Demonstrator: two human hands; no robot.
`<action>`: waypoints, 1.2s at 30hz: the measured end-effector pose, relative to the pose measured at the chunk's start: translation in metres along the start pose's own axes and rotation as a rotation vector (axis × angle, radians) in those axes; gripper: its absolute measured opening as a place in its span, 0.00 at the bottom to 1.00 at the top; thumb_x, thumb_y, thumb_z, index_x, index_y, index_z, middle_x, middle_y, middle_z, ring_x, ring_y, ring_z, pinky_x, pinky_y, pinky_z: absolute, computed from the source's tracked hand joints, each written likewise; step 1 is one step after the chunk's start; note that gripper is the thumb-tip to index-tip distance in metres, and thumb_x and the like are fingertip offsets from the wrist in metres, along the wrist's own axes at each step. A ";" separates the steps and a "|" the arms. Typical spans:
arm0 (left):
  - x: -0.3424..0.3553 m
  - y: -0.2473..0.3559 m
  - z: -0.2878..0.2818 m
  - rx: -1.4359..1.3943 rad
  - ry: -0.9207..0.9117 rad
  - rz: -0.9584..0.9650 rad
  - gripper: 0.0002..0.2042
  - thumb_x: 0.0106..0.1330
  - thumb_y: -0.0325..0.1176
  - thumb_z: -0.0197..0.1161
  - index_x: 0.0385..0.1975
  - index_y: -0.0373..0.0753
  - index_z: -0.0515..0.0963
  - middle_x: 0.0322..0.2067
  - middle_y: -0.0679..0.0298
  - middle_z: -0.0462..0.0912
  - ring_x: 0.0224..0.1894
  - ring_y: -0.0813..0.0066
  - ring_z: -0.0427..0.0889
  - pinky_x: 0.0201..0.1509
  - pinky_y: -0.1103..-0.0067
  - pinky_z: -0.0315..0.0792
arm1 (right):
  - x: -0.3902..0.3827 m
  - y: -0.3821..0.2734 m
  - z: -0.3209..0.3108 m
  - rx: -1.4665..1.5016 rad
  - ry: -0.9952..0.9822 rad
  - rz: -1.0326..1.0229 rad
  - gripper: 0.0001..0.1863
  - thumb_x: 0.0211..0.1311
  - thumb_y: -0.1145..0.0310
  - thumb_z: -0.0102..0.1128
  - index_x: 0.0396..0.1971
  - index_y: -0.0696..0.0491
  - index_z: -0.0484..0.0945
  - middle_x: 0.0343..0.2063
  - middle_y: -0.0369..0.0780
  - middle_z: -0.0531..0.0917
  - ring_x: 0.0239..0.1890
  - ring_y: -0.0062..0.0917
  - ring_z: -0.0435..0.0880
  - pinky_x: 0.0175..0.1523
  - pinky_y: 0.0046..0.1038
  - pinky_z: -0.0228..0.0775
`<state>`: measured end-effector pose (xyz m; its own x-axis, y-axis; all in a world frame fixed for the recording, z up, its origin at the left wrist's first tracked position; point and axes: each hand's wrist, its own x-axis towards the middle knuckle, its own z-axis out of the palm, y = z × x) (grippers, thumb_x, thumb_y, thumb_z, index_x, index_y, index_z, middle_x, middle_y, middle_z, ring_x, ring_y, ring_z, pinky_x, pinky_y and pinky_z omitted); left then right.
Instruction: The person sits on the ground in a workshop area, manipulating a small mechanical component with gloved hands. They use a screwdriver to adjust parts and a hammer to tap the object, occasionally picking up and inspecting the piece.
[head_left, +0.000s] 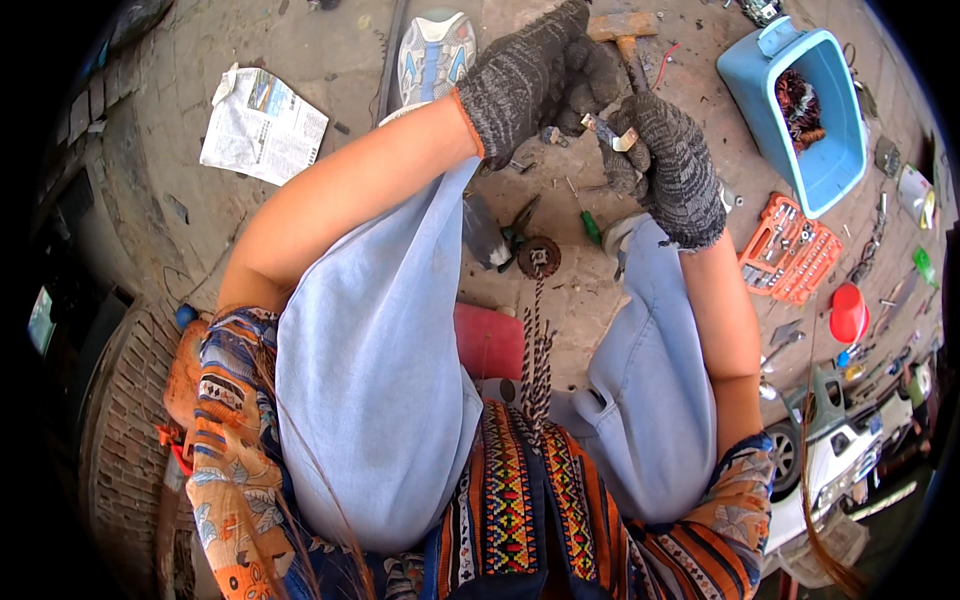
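Note:
My left hand (545, 80), in a dark grey knitted glove, reaches across from the left with its fingers curled closed; what they hold, if anything, is hidden. My right hand (675, 165), gloved alike, pinches a small bent metal piece (624, 140) with a pale, shiny end. Just beyond the right glove is a hammer (622, 28) with a rusty head. Its handle disappears behind that glove, so I cannot tell whether the hand touches it. Small metal bits (553, 136) lie on the ground below the left glove.
Between my legs lie a green-handled screwdriver (591, 229), pliers (519, 222) and a round toothed part (539, 258). A blue bin (842, 125) with reddish scrap, an orange socket set (790, 250) and a red bowl (848, 313) are to the right. Printed paper (263, 125) lies left.

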<state>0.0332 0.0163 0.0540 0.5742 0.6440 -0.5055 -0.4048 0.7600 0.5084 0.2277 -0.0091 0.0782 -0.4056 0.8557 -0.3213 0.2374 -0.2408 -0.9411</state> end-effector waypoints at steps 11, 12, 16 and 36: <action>-0.014 0.019 0.005 0.950 -0.147 0.239 0.10 0.62 0.31 0.59 0.41 0.34 0.76 0.38 0.61 0.80 0.41 0.78 0.78 0.47 0.79 0.72 | -0.008 0.016 -0.014 -0.863 0.024 -0.420 0.15 0.63 0.72 0.48 0.49 0.55 0.73 0.43 0.45 0.78 0.46 0.34 0.77 0.52 0.31 0.70; -0.014 0.015 0.003 0.934 -0.149 0.277 0.10 0.61 0.31 0.60 0.40 0.34 0.76 0.36 0.62 0.80 0.40 0.79 0.77 0.47 0.79 0.72 | -0.007 0.016 -0.015 -0.957 0.007 -0.487 0.15 0.61 0.72 0.50 0.48 0.55 0.73 0.43 0.45 0.78 0.46 0.35 0.77 0.52 0.31 0.69; -0.018 0.016 -0.001 1.010 -0.150 0.405 0.09 0.60 0.32 0.61 0.37 0.35 0.78 0.34 0.58 0.81 0.37 0.75 0.79 0.42 0.78 0.73 | -0.011 -0.016 -0.016 -0.506 -0.084 -0.144 0.13 0.55 0.69 0.56 0.42 0.52 0.78 0.39 0.44 0.80 0.39 0.37 0.80 0.42 0.34 0.72; -0.002 -0.003 0.001 0.698 0.127 0.072 0.24 0.62 0.37 0.60 0.58 0.39 0.65 0.46 0.64 0.77 0.47 0.79 0.75 0.51 0.80 0.70 | 0.008 0.030 0.023 0.611 0.266 0.292 0.17 0.68 0.58 0.42 0.40 0.56 0.72 0.27 0.36 0.77 0.26 0.19 0.71 0.32 0.21 0.64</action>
<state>0.0340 0.0129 0.0547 0.4584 0.7279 -0.5099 0.1363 0.5094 0.8497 0.2112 -0.0194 0.0452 -0.1544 0.7813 -0.6048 -0.2638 -0.6225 -0.7368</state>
